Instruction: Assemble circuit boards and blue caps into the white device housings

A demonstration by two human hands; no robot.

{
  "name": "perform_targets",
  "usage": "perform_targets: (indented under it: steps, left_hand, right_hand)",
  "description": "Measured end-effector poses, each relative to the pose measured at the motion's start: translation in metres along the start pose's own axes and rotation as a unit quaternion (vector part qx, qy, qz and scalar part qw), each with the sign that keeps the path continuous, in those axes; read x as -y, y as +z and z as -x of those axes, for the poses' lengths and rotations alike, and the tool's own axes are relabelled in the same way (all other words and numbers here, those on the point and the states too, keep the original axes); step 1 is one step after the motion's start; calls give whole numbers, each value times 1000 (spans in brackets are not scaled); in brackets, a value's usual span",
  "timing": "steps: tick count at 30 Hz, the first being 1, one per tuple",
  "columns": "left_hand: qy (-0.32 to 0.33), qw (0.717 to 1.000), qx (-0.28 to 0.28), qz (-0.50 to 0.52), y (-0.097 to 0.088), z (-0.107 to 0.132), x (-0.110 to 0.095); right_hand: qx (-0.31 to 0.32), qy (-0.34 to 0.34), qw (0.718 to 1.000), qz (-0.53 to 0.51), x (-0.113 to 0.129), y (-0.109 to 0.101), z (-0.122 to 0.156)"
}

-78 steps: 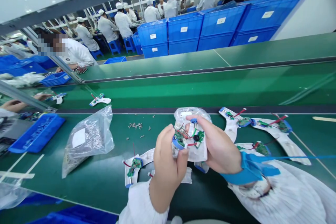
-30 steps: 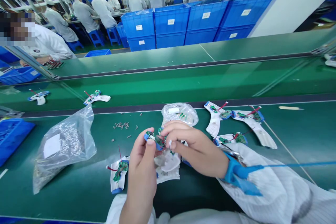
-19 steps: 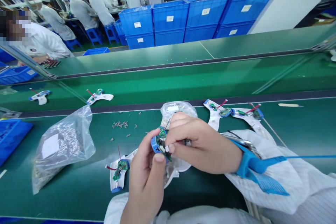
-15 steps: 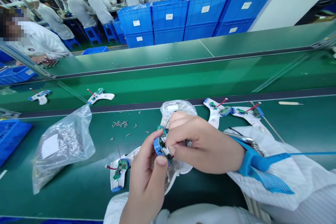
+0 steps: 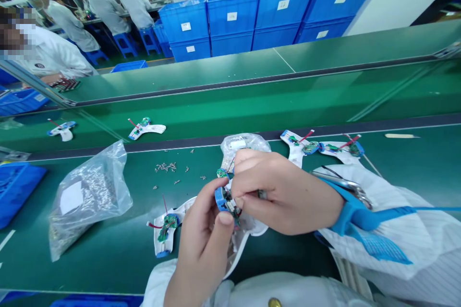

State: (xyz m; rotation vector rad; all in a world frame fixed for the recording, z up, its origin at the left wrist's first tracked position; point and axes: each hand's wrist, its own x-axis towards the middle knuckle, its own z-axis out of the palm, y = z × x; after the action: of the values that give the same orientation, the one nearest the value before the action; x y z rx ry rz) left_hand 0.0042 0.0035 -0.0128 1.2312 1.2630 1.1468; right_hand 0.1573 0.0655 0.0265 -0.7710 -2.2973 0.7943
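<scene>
Right of the bag (image 5: 88,196), 2 hands work on 1 small part. The right hand (image 5: 288,196) is curled nearly shut, its fingertips pinching the board (image 5: 223,196), a green piece in a blue ring. The left hand (image 5: 203,249) closes thumb and forefinger on the same board from below. The board is held just above a white shell (image 5: 252,228). The step looks like seating or adjusting the board. Any next move calls for a steady, fine pinch on so small a part.

Far behind the bag, crates (image 5: 234,19) and workers (image 5: 133,2) in white fill the hall. A green belt (image 5: 252,105) runs just behind the bag and carries 2 units (image 5: 146,127). The bag lies on a dark green bench (image 5: 108,259). Loose screws (image 5: 165,168) lie just right of the bag, and 2 more shells (image 5: 298,146) lie well right of it.
</scene>
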Motion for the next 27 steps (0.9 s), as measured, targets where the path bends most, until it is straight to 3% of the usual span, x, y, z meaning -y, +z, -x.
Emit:
perform_targets:
  steps: [8,13,21,25,27]
  left_hand:
    - [62,993,29,-93,-1,-2,0]
    - [34,985,42,-164,1,6,-2]
    - [-1,925,47,-376,8,6,-12]
    - [-13,912,117,-393,8,-7,-5]
    - [-16,922,111,-372,8,-11,1]
  right_hand:
    - [20,-10,999,31,1,-3,1]
    - [44,-3,999,20,4,-1,0]
    - [27,11,999,15,6,6,7]
    - [51,36,998,16,-11,12,4]
    - [82,70,994,15,-32,7,-1]
